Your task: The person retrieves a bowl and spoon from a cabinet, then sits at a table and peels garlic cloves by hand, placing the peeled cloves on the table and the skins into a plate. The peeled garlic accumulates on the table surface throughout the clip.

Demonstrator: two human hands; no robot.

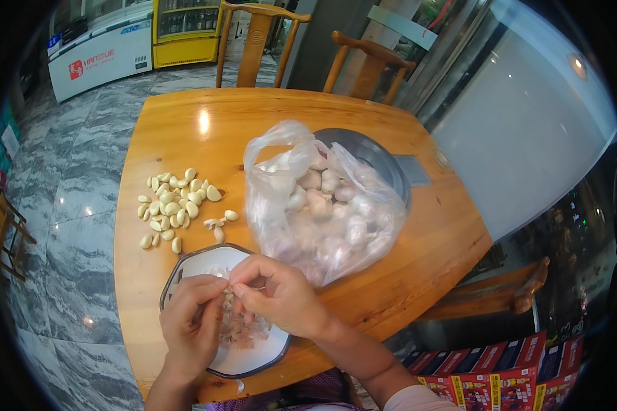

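Over a white dark-rimmed plate (267, 357), the fingertips of my left hand (193, 313) and my right hand (275, 295) meet and pinch a garlic clove (228, 290), mostly hidden by the fingers. Papery garlic skins (241, 331) lie on the plate below. A pile of peeled garlic cloves (172, 208) rests on the wooden table (185, 128), beyond the plate to the left. Nearer the plate are a few loose cloves (219, 235), some with skin. Right of them stands an open clear plastic bag (267, 205) full of whole garlic bulbs (319, 205).
A round grey metal tray (357, 144) lies partly under the bag, beside a small grey flat object (415, 170). Wooden chairs (257, 43) stand past the far table edge, another (493, 295) at the right. Red printed cartons (498, 380) are stacked at lower right.
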